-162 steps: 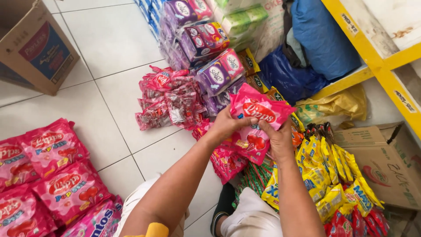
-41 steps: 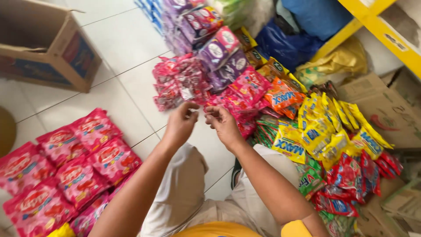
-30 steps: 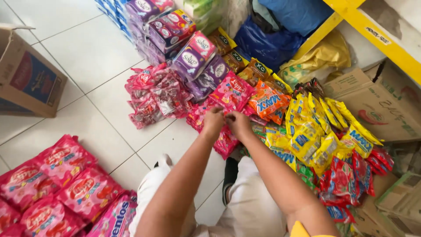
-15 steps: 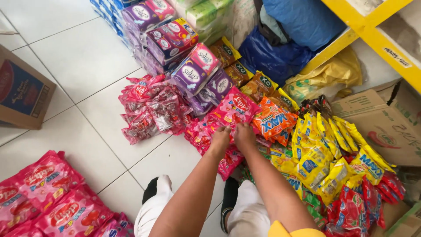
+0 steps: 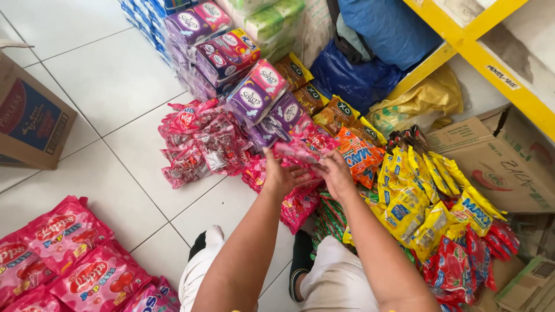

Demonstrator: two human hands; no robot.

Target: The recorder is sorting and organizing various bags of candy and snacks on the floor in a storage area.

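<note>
My left hand and my right hand reach forward together and both grip a pink snack packet, held flat between them. It hovers over a heap of similar pink packets on the white tiled floor. Just beyond the packet lie purple boxes stacked in a leaning row. Orange packets lie right beside my right hand.
Red candy bags lie left of the hands. Yellow packets and red packets pile at the right. Large pink bags sit at the lower left, a cardboard box at the left, flattened cartons and a yellow shelf frame at the right.
The view has swung and come closer to the heap. My hands have moved forward onto the pink pile and now hold one pink packet lifted between them.
</note>
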